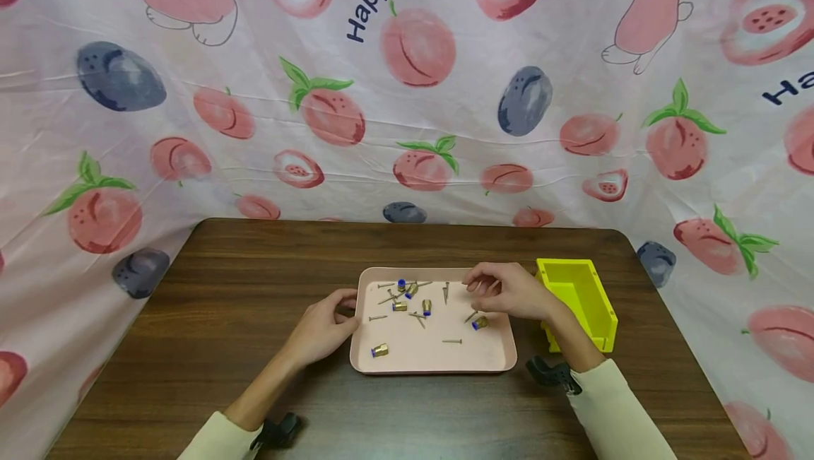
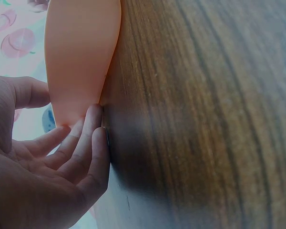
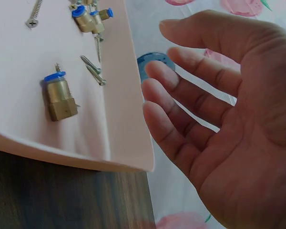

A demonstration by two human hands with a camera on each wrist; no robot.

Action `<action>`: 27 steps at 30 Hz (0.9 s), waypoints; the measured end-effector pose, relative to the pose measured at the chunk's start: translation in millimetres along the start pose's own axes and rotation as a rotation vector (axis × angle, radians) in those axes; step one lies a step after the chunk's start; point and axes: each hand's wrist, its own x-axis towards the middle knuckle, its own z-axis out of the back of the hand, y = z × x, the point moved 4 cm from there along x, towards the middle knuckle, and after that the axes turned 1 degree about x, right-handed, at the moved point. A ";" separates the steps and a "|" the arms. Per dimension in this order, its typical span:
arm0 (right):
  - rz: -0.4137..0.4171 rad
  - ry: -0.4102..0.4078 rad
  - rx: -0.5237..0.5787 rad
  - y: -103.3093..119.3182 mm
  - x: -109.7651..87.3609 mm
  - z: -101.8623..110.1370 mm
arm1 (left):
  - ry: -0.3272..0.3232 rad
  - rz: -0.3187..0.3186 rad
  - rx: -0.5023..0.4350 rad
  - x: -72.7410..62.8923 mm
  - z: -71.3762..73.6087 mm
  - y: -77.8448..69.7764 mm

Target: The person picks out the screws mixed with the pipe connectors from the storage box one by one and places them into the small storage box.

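Note:
A pale pink tray (image 1: 413,361) lies on the table with several brass fittings with blue collars (image 1: 379,350) and several screws (image 1: 452,341) scattered in it. My left hand (image 1: 322,329) holds the tray's left end; in the left wrist view the thumb meets the rim and the fingers (image 2: 86,143) lie along the outer wall. Over the tray's right end hovers my right hand (image 1: 509,292), its fingers loosely bent and nothing visible between them. Near it, in the right wrist view, one brass fitting (image 3: 62,98) lies close to the tray wall, partly over a screw.
A yellow bin (image 1: 575,304) stands just right of the tray, partly behind my right forearm. Dark wood-grain table (image 1: 273,255) surrounds the tray. A fruit-printed cloth (image 1: 445,114) hangs behind the table and along both sides.

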 end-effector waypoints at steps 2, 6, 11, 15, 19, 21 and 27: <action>0.009 0.040 -0.001 1.3 2.6 -4.1 | 0.001 -0.002 0.002 -0.8 0.4 -1.0; 0.013 0.100 -0.003 0.9 8.1 -12.7 | 0.001 -0.003 -0.001 -0.5 0.2 0.5; 0.027 0.135 -0.023 -5.7 14.2 -21.9 | -0.008 -0.086 -0.013 2.9 -2.1 8.9; 0.009 0.165 -0.001 -6.2 17.4 -25.9 | -0.008 -0.148 -0.019 7.7 -4.8 21.0; -0.007 0.209 0.041 -7.7 20.4 -27.7 | -0.011 -0.155 -0.017 10.3 -6.6 27.2; -0.007 0.236 0.048 -9.4 21.8 -28.1 | -0.011 -0.142 -0.022 8.9 -5.7 24.4; 0.017 0.313 0.018 -12.2 24.9 -30.1 | -0.013 -0.164 0.005 12.9 -8.4 35.7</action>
